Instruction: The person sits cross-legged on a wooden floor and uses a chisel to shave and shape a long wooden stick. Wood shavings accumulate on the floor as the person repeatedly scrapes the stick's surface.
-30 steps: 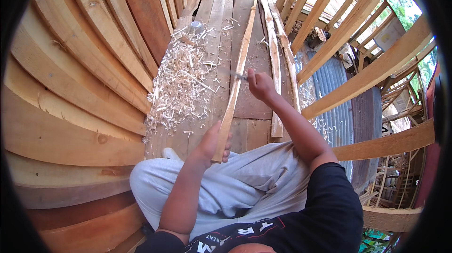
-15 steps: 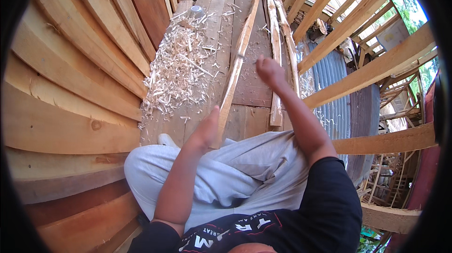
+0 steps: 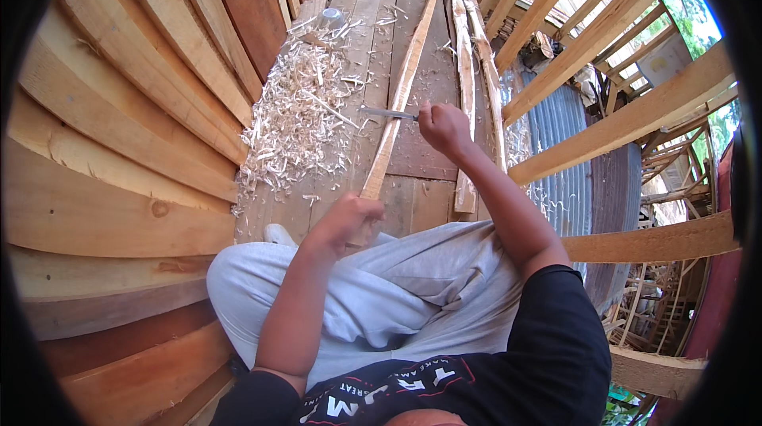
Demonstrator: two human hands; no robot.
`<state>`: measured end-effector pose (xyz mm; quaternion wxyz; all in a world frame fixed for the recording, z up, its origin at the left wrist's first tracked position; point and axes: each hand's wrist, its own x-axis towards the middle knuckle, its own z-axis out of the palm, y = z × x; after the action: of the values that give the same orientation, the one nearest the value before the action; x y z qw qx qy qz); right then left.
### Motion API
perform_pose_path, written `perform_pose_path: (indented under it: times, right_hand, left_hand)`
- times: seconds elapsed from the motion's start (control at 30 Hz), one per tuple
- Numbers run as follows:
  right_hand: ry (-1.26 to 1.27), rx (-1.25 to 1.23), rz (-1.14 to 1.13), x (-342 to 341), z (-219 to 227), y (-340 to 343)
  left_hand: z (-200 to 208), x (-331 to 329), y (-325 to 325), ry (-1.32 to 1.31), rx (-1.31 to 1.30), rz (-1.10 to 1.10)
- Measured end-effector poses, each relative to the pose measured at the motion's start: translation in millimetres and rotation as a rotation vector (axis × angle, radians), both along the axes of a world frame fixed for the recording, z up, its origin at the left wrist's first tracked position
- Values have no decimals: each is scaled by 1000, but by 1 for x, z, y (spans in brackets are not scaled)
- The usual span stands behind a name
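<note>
A long, thin wooden strip [image 3: 405, 81] runs away from my lap across the floorboards, its far end narrow. My left hand [image 3: 349, 218] wraps round its near end, just above my crossed legs. My right hand [image 3: 446, 131] is closed round a knife [image 3: 389, 113]; the fist hides most of the handle. The knife's blade points left and lies across the strip about midway along. Pale wood shavings [image 3: 298, 120] are heaped on the floor to the left of the strip.
Two more rough wooden strips [image 3: 465, 97] lie on the floor to the right. Stacked planks [image 3: 127, 180] form a wall at the left. Slanting wooden bars [image 3: 627, 132] and blue corrugated sheeting [image 3: 558, 156] stand at the right. A small clear cup [image 3: 332, 19] sits beyond the shavings.
My right hand has come a little nearer and to the left, bringing the knife down along the strip. My left hand has closed round the strip's near end.
</note>
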<state>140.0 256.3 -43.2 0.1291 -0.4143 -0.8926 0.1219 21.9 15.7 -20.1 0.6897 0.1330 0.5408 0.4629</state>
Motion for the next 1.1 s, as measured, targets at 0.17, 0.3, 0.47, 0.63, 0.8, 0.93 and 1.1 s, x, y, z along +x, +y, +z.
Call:
perform_pose_path:
  times: [0.17,0.3,0.47,0.63,0.8,0.93,1.1]
  right_hand:
    - [43,-144,56,-12,9,-48]
    - [100,-58,112,-9,14,-44]
    - [109,55,-9,-11,0,-37]
    - [166,107,18,-12,0,-32]
    - [244,151,19,-10,-15,-20]
    - [215,13,14,-2,-20,-30]
    - [62,-134,-3,7,-18,-32]
  left_hand:
    - [11,-20,-3,-552,5,-17]
    - [4,-12,-3,-583,28,-6]
    - [8,-13,7,-544,27,-14]
    - [15,-10,10,-448,11,0]
    - [8,-8,20,-477,30,-27]
    - [-11,-12,21,-264,-30,-55]
    - [-12,-1,16,40,-54,3]
